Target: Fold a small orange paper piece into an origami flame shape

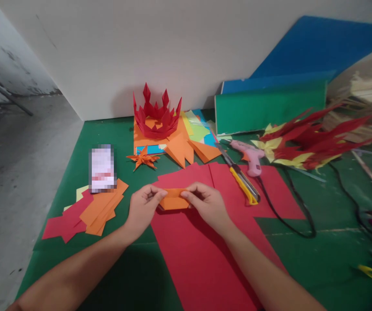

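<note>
A small folded piece of orange paper point(175, 200) is held level between my two hands, above red paper sheets point(201, 255). My left hand point(145, 207) pinches its left end between thumb and fingers. At the right end, my right hand point(207, 203) grips it the same way. Beyond the hands lie an orange folded paper star point(143, 159) and larger orange paper pieces point(181, 144). A red folded paper crown point(156, 116) stands behind them. To the right, a yellow utility knife point(242, 183) rests on the red sheets beside a pink glue gun point(249, 156).
On the left, a phone-like blurred object point(102, 168) lies near orange paper strips point(104, 211) and red strips point(72, 220). A red and yellow paper crown point(305, 142) sits at right, by the glue gun's black cord point(302, 231). A green board point(270, 108) leans at the back wall.
</note>
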Tool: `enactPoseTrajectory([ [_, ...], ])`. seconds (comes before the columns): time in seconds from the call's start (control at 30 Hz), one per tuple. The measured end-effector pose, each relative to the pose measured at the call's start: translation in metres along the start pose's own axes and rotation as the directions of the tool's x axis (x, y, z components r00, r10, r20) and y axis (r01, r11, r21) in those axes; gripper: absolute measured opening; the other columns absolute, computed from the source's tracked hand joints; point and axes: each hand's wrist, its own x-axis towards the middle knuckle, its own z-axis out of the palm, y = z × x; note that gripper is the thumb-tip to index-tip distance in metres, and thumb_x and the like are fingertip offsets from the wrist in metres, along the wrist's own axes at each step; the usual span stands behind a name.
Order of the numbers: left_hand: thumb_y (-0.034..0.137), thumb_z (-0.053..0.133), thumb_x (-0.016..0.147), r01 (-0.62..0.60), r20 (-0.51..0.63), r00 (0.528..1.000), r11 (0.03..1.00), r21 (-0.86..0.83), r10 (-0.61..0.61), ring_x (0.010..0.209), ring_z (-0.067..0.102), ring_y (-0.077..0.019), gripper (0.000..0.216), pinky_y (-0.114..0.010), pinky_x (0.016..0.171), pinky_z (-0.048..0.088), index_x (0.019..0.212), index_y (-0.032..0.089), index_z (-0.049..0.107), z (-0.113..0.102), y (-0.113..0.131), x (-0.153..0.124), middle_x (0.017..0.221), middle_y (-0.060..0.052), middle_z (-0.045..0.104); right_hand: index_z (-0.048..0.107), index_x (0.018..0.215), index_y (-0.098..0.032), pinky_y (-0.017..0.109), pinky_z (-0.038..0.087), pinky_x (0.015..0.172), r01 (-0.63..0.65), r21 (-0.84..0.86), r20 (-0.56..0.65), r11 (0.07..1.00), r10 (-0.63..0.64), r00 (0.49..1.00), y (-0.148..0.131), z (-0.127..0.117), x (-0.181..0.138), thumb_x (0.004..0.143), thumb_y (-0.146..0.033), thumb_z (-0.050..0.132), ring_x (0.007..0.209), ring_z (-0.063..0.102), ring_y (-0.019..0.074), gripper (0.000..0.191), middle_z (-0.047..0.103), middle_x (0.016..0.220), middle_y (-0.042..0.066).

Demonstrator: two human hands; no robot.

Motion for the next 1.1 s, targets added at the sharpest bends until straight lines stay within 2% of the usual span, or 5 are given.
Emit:
enactPoseTrajectory([
  [0.17,0.035,0.07,0.071,0.024,0.038,0.999,1.0,0.0,-0.024,0.041,0.058,-0.0097,0.022,-0.02,0.042,0.047,0.064,0.016,0.061,-0.002,0.0,0.005,0.055,0.003,0.062,0.064,0.069,-0.02,0.025,0.043,0.05,-0.002,0.004,-0.017,1.0,0.002,1.0,0.003,-0.002,0.002,0.078,-0.034,0.063,0.049,0.051,0.012,0.017,0.057,0.054,-0.002],
  [0.37,0.02,0.059,0.08,-0.235,0.056,0.972,0.956,0.177,0.229,0.071,0.068,-0.0157,0.013,-0.028,0.069,0.056,0.084,0.019,0.071,-0.008,-0.006,0.009,0.078,-0.003,0.073,0.071,0.084,-0.021,0.03,0.053,0.061,0.131,-0.138,-0.073,0.982,-0.142,0.987,0.007,-0.009,0.005,0.082,-0.025,0.056,0.062,0.064,0.0168,0.015,0.071,0.073,0.003],
  [0.57,0.005,0.046,0.082,-0.618,0.244,0.785,0.687,0.383,0.57,0.087,0.067,-0.0164,0.026,-0.032,0.081,0.053,0.08,0.019,0.068,-0.015,-0.012,0.013,0.089,-0.005,0.072,0.07,0.085,-0.022,0.035,0.053,0.082,0.474,-0.32,0.088,0.82,-0.472,0.877,0.012,-0.018,0.009,0.083,-0.007,0.044,0.089,0.069,0.018,0.03,0.074,0.093,0.005],
  [0.73,-0.002,0.042,0.078,-0.772,0.466,0.629,0.431,0.467,0.622,0.081,0.064,-0.0184,0.03,-0.035,0.075,0.053,0.077,0.016,0.066,-0.014,-0.015,0.013,0.085,-0.006,0.069,0.066,0.071,-0.022,0.033,0.052,0.074,0.631,-0.422,0.27,0.651,-0.574,0.773,0.014,-0.023,0.012,0.078,0.0,0.04,0.08,0.067,0.0173,0.035,0.073,0.082,0.003],
  [1.1,0.01,0.044,0.089,-0.758,0.578,0.648,0.346,0.553,0.496,0.079,0.06,-0.0191,0.021,-0.035,0.074,0.053,0.081,0.012,0.064,-0.007,-0.01,0.002,0.086,-0.009,0.065,0.057,0.084,-0.019,0.031,0.041,0.071,0.543,-0.517,0.439,0.662,-0.34,0.832,0.006,-0.009,0.007,0.087,-0.009,0.043,0.081,0.052,0.0194,0.017,0.062,0.088,0.007],
])
